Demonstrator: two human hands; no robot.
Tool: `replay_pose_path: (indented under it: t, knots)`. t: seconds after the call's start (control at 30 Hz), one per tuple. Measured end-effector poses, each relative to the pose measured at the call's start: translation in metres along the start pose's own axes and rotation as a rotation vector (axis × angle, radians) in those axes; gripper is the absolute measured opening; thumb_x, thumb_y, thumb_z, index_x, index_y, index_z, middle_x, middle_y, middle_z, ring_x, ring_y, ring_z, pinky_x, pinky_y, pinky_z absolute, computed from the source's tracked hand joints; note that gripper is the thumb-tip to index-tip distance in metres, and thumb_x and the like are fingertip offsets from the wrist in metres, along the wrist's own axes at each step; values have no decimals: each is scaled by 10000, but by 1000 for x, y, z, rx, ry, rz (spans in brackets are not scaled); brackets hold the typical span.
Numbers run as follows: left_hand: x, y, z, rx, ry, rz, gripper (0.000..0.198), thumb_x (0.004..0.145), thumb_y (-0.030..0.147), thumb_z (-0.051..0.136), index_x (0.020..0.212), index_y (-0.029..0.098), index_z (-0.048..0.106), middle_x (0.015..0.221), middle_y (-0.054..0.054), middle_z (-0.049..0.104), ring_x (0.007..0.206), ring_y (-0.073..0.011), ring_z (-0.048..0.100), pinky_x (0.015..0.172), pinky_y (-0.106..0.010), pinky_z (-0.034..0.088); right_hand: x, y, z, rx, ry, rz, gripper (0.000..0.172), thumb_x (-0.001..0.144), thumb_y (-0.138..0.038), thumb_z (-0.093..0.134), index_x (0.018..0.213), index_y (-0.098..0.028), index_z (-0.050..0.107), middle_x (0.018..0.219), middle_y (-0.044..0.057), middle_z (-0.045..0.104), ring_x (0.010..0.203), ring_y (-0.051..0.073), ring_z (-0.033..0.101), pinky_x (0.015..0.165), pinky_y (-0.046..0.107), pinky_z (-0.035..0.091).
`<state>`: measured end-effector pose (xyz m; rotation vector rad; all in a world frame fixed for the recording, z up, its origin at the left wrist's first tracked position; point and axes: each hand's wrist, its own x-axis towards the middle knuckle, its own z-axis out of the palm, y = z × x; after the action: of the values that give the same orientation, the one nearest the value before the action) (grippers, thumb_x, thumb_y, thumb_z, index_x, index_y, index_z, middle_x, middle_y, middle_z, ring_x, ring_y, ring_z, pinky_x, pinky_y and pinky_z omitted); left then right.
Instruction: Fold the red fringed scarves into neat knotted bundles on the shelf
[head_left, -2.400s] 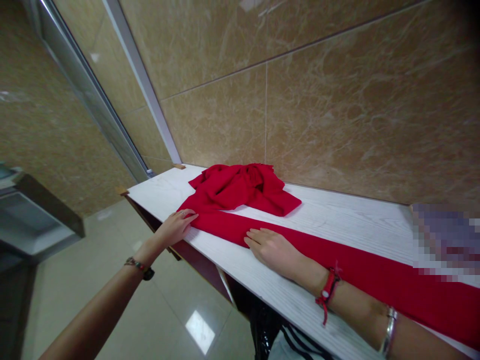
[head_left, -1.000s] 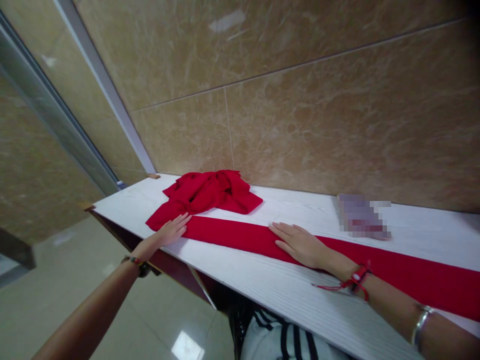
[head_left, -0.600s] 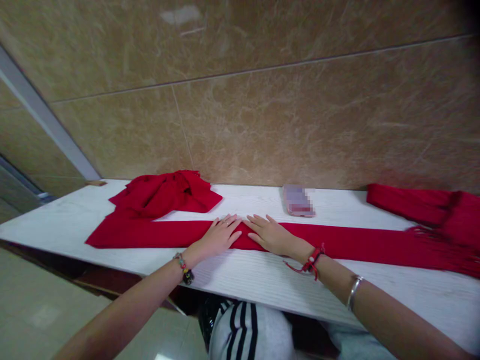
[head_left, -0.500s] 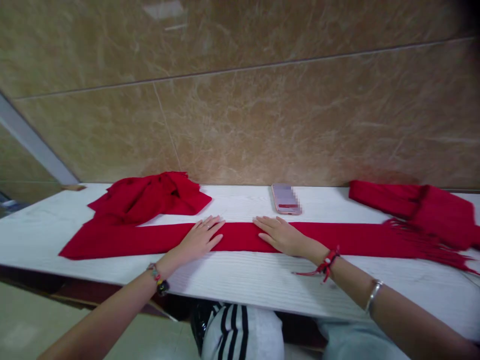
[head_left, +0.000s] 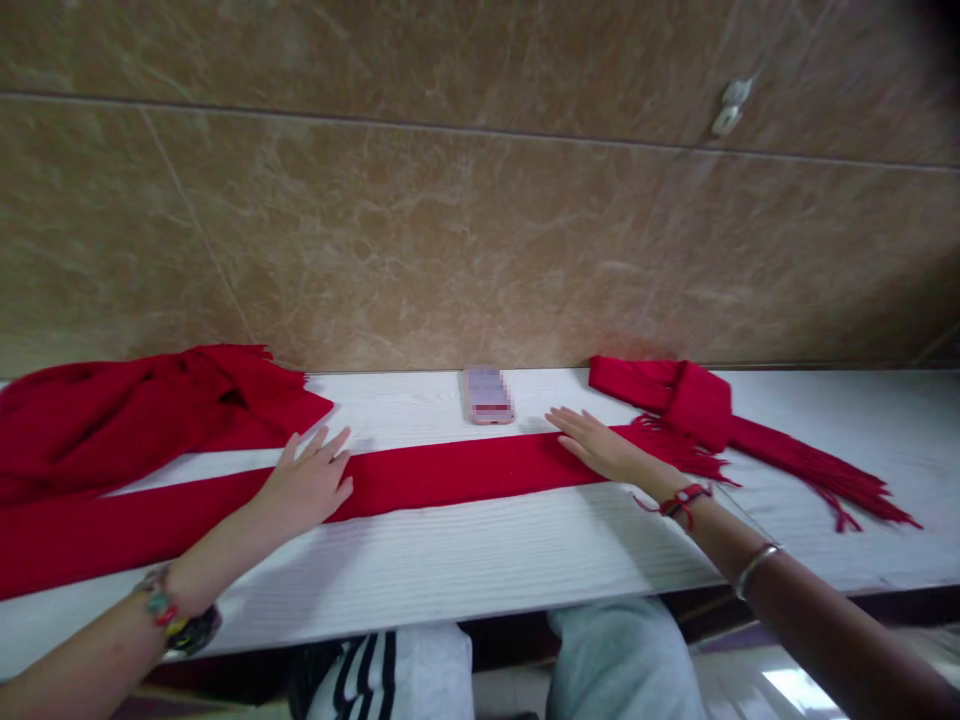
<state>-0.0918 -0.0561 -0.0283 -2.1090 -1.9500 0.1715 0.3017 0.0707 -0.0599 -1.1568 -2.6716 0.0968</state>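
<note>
Hands laid flat on long red knitted scarf (head_left: pixel 450 475), centre of frame.
Left hand (head_left: pixel 304 490) is spread open, palm down, on the scarf left of centre. Right hand (head_left: pixel 600 450) is pressed flat with fingers extended, nothing gripped, near the fringed end at right centre. Scarf is stretched along the white wood-grain shelf (head_left: pixel 487 560) and bunched at far left. Pink phone (head_left: pixel 487 395) is set just behind it, by the brown marble wall (head_left: pixel 450 250).
</note>
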Motion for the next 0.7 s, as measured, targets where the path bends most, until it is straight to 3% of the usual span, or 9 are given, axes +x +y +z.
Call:
replay_pose_path:
  t: [0.13, 0.2, 0.27, 0.43, 0.7]
  knots:
    - [39, 65, -25, -151, 56, 163, 477, 847, 351, 337, 1216, 81, 473, 1378, -147, 324, 1278, -265, 269, 1025, -446, 226, 35, -66, -2, 58, 95, -245, 468, 914, -361, 225, 1327, -163, 326, 1377, 102, 343, 1285, 186, 254, 1057, 424, 202]
    - [54, 89, -21, -255, 60, 289, 574, 849, 443, 330, 1297, 87, 364, 1396, -139, 286, 1290, -247, 242, 1029, -417, 240, 48, -87, 3, 44, 77, -335, 498, 905, -379, 276, 1313, -101, 340, 1350, 141, 376, 1273, 193, 280, 1050, 387, 230]
    - [63, 99, -10, -319, 50, 390, 613, 849, 477, 309, 1325, 92, 311, 1396, -132, 285, 1292, -229, 241, 1031, -390, 253, 52, -88, 9, 25, 47, -340, 500, 904, -379, 286, 1302, -84, 353, 1340, 151, 388, 1264, 198, 294, 1042, 382, 244]
    - [70, 92, 10, -328, 31, 381, 637, 844, 500, 287, 1320, 78, 325, 1375, -135, 326, 1277, -217, 279, 1038, -364, 254, 23, -29, 11, -4, -29, -91, 523, 909, -430, 220, 1337, -140, 300, 1361, 128, 363, 1258, 210, 309, 1021, 447, 256]
    - [74, 93, 13, -340, 29, 366, 674, 833, 518, 271, 1332, 65, 301, 1382, -129, 312, 1281, -232, 267, 1044, -388, 240, -49, 80, -4, -148, -31, 173, 503, 915, -375, 210, 1314, -100, 346, 1352, 154, 365, 1256, 234, 314, 1024, 453, 256]
